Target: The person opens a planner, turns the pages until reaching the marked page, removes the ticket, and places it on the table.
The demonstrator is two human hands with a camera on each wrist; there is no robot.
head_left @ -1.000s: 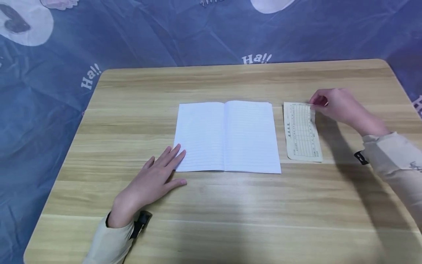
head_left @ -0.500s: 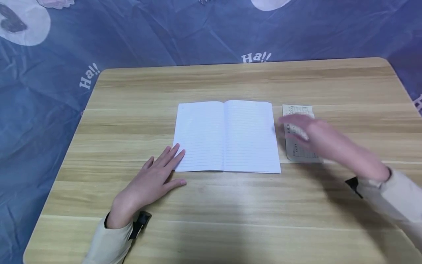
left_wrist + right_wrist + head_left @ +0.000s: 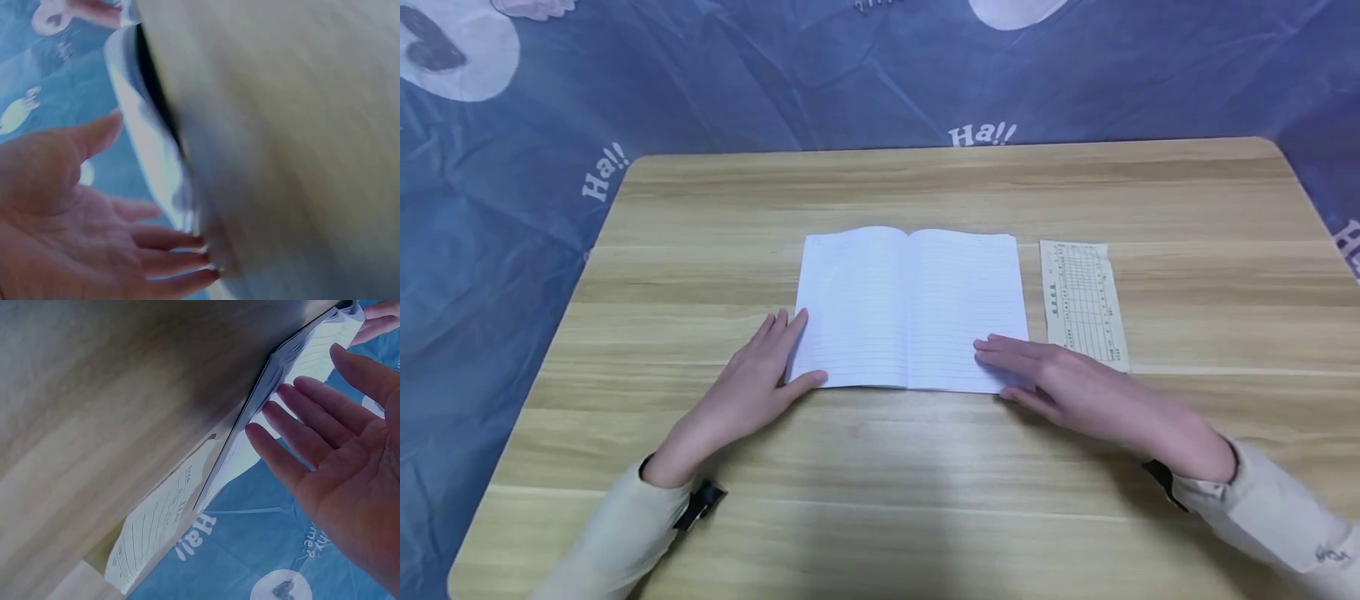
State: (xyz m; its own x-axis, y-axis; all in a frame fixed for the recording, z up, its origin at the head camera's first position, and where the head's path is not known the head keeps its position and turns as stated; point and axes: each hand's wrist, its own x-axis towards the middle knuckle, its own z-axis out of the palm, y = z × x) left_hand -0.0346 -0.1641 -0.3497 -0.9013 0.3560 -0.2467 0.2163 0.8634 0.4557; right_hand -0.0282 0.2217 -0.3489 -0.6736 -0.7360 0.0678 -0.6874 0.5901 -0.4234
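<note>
An open notebook (image 3: 865, 308) with lined white pages lies flat near the middle of the wooden table, both pages bulging up beside the spine. My left hand (image 3: 741, 392) is at the notebook's lower left edge, fingers extended along the side and thumb on the bottom corner. On the other side, my right hand (image 3: 1082, 392) reaches over the lower right corner of the right page with straight fingers. The right wrist view shows that hand's palm (image 3: 356, 469) facing the notebook's edge, holding nothing. In the left wrist view the left palm (image 3: 69, 219) is likewise bare.
A pale printed slip (image 3: 1078, 292) with a ruled grid lies just right of the notebook, its lower end partly behind my right hand. Blue cloth (image 3: 760, 75) with white print borders the table (image 3: 715, 200) at the back and sides.
My right hand has left the printed slip's upper corner and moved left and nearer to the notebook's right page. The left hand has shifted slightly, and the left page bulges more.
</note>
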